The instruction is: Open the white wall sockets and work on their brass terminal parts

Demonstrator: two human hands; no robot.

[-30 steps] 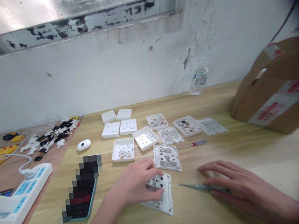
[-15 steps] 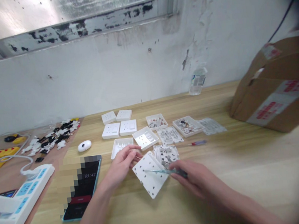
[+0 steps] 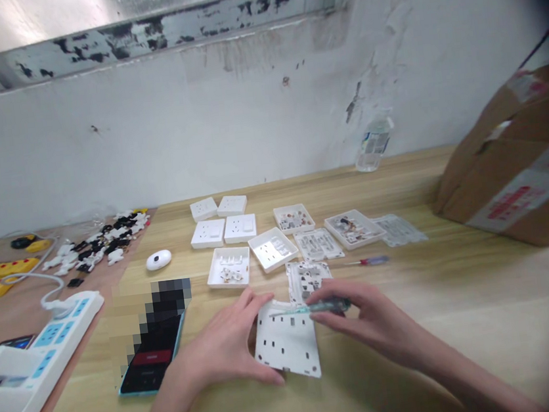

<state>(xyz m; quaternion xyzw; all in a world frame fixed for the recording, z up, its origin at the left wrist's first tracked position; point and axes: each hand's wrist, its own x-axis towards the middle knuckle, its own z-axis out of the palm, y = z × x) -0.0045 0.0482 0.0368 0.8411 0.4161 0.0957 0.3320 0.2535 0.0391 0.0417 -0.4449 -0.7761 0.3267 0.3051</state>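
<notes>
My left hand point(image 3: 230, 340) grips a white socket plate point(image 3: 289, 346) with small slots by its left edge, thumb at the near corner and fingers at the far one. In my right hand point(image 3: 374, 317) is a screwdriver point(image 3: 333, 304) with a see-through greenish handle, its shaft lying across the far edge of the plate. Just behind the plate sits a white frame point(image 3: 295, 276) with metal parts in it, partly covered. A shallow white box point(image 3: 210, 281) with small white pieces lies beyond my left hand, beside a slotted socket cover point(image 3: 273, 249).
Finished-looking white sockets point(image 3: 208, 232) stand farther back. Trays of small parts point(image 3: 294, 218) and flat frames point(image 3: 319, 245) lie right of them. A second screwdriver point(image 3: 374, 261), a phone point(image 3: 155, 352), a power strip point(image 3: 41, 378), a bottle point(image 3: 374, 145) and a cardboard box point(image 3: 512, 165) surround the work.
The socket plate has turned, and my left hand has moved nearer to wrap its edge. Small white pieces now show in the shallow box. The screwdriver tip has shifted toward the plate's far edge.
</notes>
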